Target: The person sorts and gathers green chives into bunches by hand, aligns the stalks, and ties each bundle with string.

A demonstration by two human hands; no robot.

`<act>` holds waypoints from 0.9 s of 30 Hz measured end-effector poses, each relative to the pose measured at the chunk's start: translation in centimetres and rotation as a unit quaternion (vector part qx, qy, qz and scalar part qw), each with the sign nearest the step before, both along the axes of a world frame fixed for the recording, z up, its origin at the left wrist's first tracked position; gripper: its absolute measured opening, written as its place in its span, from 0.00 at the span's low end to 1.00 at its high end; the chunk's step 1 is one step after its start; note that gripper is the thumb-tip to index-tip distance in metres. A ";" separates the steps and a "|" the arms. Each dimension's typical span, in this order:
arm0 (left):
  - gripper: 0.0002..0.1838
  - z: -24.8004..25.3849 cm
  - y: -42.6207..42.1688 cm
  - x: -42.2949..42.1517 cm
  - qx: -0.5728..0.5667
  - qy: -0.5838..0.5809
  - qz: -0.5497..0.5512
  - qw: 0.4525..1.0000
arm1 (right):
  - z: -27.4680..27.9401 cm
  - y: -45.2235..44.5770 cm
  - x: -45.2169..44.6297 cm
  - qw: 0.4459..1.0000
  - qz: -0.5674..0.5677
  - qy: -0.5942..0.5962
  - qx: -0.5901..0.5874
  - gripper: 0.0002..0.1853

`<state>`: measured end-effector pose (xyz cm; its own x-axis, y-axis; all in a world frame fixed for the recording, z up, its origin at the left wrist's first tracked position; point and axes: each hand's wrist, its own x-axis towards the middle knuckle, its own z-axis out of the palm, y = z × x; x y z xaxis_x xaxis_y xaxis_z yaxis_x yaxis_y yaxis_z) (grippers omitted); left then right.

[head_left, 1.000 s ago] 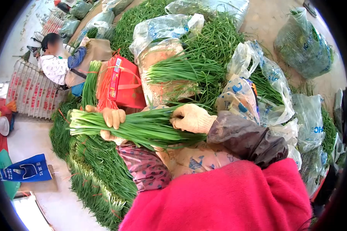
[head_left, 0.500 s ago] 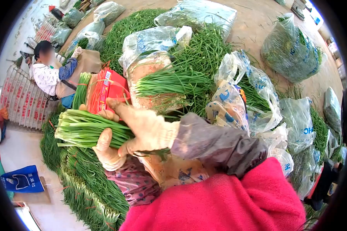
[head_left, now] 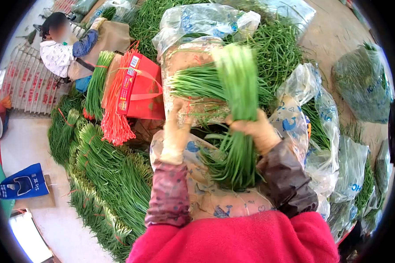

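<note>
My right hand (head_left: 258,131), in a pale glove, is wrapped round a bunch of garlic chives (head_left: 239,83). The bunch stands upright with its pale ends up, smeared by motion, and its leaves hang over my lap. My left hand (head_left: 176,133), gloved too, is open and holds nothing; its fingers point away from me. Just beyond it, loose chives (head_left: 195,83) lie across a dirt-stained board (head_left: 191,55), partly hidden behind the held bunch. A printed plastic apron (head_left: 202,199) covers my lap.
Left of the board are a red box (head_left: 147,94) and a bundle of red ties (head_left: 116,118). Tied chive bunches (head_left: 112,166) are piled at my left. Plastic bags of greens (head_left: 362,83) stand on the right. Another person (head_left: 63,48) sits at the upper left.
The bunch has gone from both hands, lying sideways at the left, to my right hand, upright at centre right. My left hand has let go and opened. The view has shifted.
</note>
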<state>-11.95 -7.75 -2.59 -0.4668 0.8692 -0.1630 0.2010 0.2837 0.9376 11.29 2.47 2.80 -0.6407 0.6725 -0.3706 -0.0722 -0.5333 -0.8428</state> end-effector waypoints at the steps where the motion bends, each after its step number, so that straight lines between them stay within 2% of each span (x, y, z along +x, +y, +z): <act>1: 0.40 -4.4 0.7 -0.9 0.000 0.109 -0.049 0.993 | -1.1 1.1 1.1 1.000 -0.029 0.005 0.010 0.29; 3: 0.42 -9.3 2.3 -0.6 -0.026 0.310 -0.114 0.944 | -2.1 2.7 2.4 0.997 -0.070 0.020 0.023 0.31; 4: 0.45 -10.4 3.2 0.3 -0.053 0.399 -0.128 0.907 | -1.2 3.1 2.7 0.996 -0.080 0.029 0.024 0.40; 5: 0.47 -11.3 4.0 0.8 -0.092 0.372 -0.132 0.914 | 0.3 3.0 3.0 0.994 -0.110 -0.003 0.010 0.43; 6: 0.52 -11.4 4.7 1.6 -0.177 0.379 -0.132 0.899 | -0.1 3.1 3.3 0.994 -0.107 -0.002 0.009 0.43; 8: 0.56 -12.2 5.8 2.8 -0.267 0.390 -0.130 0.872 | -0.9 3.4 3.7 0.989 -0.145 0.010 0.009 0.27; 9: 0.60 -12.4 6.1 3.3 -0.274 0.398 -0.138 0.864 | -0.8 3.5 3.5 0.988 -0.157 0.014 0.006 0.27; 14: 0.47 -10.7 5.5 8.2 -0.332 0.397 -0.273 0.811 | -1.0 6.4 2.4 0.990 -0.134 0.005 0.054 0.27; 16: 0.45 -10.7 5.0 9.7 -0.360 0.409 -0.300 0.783 | 1.4 8.5 1.1 0.980 -0.091 -0.128 0.123 0.27; 17: 0.45 -12.8 3.5 10.8 -0.312 0.482 -0.285 0.768 | 1.9 9.5 0.0 0.971 -0.082 -0.152 0.166 0.26; 18: 0.44 -10.4 4.1 11.5 -0.375 0.414 -0.355 0.750 | 2.7 10.9 -0.9 0.949 -0.041 -0.213 0.230 0.30; 19: 0.39 -8.2 4.0 12.2 -0.381 0.387 -0.389 0.744 | 3.2 11.9 -2.1 0.899 -0.025 -0.288 0.330 0.32; 20: 0.30 -6.8 3.9 12.5 -0.374 0.327 -0.461 0.735 | 3.9 12.6 -3.4 0.868 -0.014 -0.321 0.379 0.33; 21: 0.24 -6.3 3.7 12.8 -0.420 0.219 -0.514 0.716 | 4.7 13.3 -4.8 0.832 -0.007 -0.354 0.427 0.34; 22: 0.24 -8.2 2.5 14.1 -0.440 0.186 -0.578 0.662 | 5.8 13.7 -6.2 0.785 0.079 -0.388 0.475 0.35; 23: 0.26 -7.8 2.0 15.0 -0.492 0.171 -0.601 0.606 | 6.5 14.0 -7.8 0.728 0.163 -0.418 0.518 0.37; 24: 0.26 -7.1 1.7 15.7 -0.532 0.159 -0.575 0.601 | 6.5 14.3 -9.3 0.700 0.230 -0.458 0.498 0.37; 26: 0.28 -6.0 1.8 14.6 -0.450 0.196 -0.594 0.638 | 3.0 14.7 -10.9 0.650 0.277 -0.420 0.570 0.37; 27: 0.29 -5.6 2.0 13.5 -0.420 0.171 -0.555 0.697 | 1.4 14.7 -11.6 0.634 0.291 -0.419 0.581 0.37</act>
